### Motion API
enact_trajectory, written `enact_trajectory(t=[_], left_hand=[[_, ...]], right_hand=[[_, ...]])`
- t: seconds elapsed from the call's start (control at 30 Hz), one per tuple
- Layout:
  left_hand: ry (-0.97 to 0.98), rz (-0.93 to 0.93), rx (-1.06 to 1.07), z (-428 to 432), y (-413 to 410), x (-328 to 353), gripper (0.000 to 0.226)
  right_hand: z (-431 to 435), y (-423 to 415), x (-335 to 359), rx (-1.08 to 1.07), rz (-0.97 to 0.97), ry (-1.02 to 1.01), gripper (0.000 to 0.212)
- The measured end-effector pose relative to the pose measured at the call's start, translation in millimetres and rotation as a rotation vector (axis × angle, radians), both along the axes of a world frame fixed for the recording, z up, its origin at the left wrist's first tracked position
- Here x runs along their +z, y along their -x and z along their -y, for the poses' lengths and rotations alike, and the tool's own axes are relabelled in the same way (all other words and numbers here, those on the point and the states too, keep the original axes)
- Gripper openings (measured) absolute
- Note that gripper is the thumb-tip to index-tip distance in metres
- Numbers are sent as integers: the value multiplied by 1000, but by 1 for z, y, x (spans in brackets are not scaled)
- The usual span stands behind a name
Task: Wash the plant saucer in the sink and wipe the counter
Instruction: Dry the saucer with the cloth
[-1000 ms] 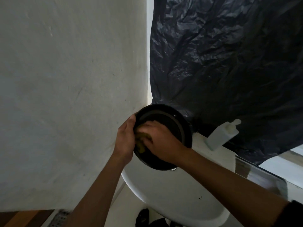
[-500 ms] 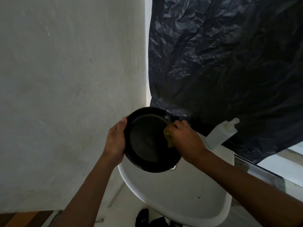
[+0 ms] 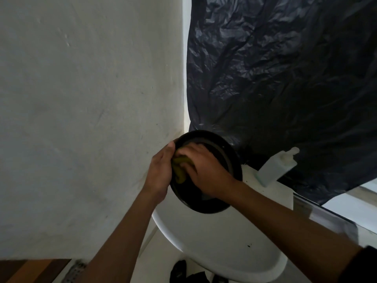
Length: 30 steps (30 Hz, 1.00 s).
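The person's left forearm point(image 3: 122, 231) is uncovered along all of its visible length, and the left grip point(image 3: 161, 172) is bare. The right grip point(image 3: 208, 174) is bare too. The right forearm point(image 3: 285, 217) is uncovered up to the edge of a dark sleeve point(image 3: 365, 264); whether that edge is a cuff or a band cannot be told.

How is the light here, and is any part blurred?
Head view: dim, with backlight along the edge of the plastic sheet; the saucer is almost a silhouette; the right hand and sponge look soft; the counter edge at right is smeared.
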<state>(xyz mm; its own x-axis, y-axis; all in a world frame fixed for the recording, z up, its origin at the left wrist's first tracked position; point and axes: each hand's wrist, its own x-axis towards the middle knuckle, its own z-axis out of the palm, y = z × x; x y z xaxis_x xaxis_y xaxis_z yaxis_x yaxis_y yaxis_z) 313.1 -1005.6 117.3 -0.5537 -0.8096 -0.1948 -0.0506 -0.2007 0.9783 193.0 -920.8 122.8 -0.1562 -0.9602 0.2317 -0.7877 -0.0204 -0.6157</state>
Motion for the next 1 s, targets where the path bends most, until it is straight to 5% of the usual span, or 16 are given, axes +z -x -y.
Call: enact_trajectory(t=[0.3,0.4,0.47,0.63,0.73,0.83,1.0], left_hand=[[-20,20,172,14,-22,-14,37],[-9,38,159,17,-31,-17,36],[-5,61,155,16,-34,-19,37],[-76,91,187,12,-36,-23,40],[-153,85,220,6,-35,-24,44],[-214,77,228,0,-31,-24,44],[-67,114,196,-6,-26,-30,41]], right_hand=[[-44,8,-10,243,-2,-376,28],[-58,26,-21,162,-253,-314,31],[-66,38,-24,2,-215,-212,30],[-76,56,-15,-578,256,123,26],[-79,59,-13,-772,771,143,22],[-82,57,-14,-846,1259,118,22],[-93,44,5,-657,1538,-23,43]])
